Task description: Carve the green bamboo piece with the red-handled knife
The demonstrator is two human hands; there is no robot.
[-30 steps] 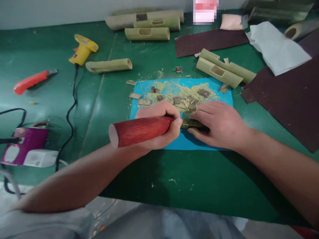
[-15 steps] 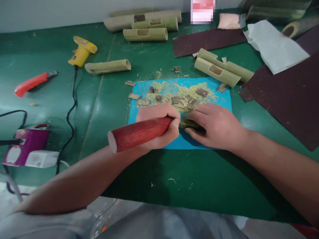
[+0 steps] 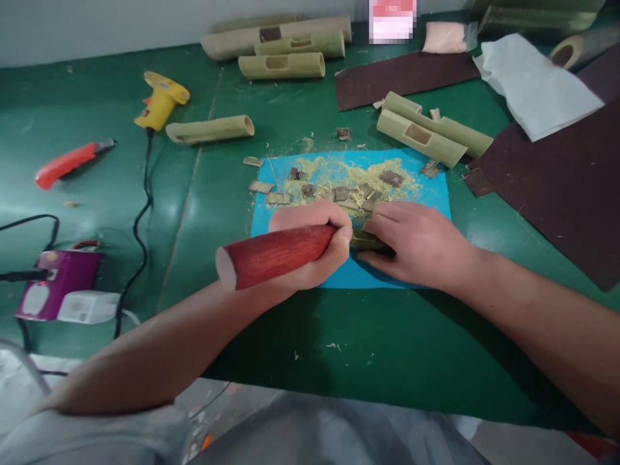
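My left hand (image 3: 320, 252) is closed around a red wooden handle (image 3: 276, 256), its pale butt end toward me; the tool's working end is hidden behind the fist. Close on the right, my right hand (image 3: 421, 242) grips a green bamboo piece (image 3: 365, 241), pressing it down over a blue mat (image 3: 334, 281). Most of that bamboo is covered by my fingers. Beyond both hands, sawdust (image 3: 372, 174), shavings and several small bamboo chips (image 3: 341, 193) lie scattered on the mat.
Cut bamboo tubes (image 3: 421, 139) lie at the back right, more (image 3: 281, 65) along the wall. At left are a yellow heat-gun-like tool (image 3: 162, 103), a red utility knife (image 3: 68, 166) and a purple power box (image 3: 61, 284) with cords. Brown sheets (image 3: 557, 187) and white paper (image 3: 535, 87) sit at right.
The red handle and my left fist have shifted slightly to the right and up. My right hand still holds the bamboo in nearly the same place. The whole view has moved a little.
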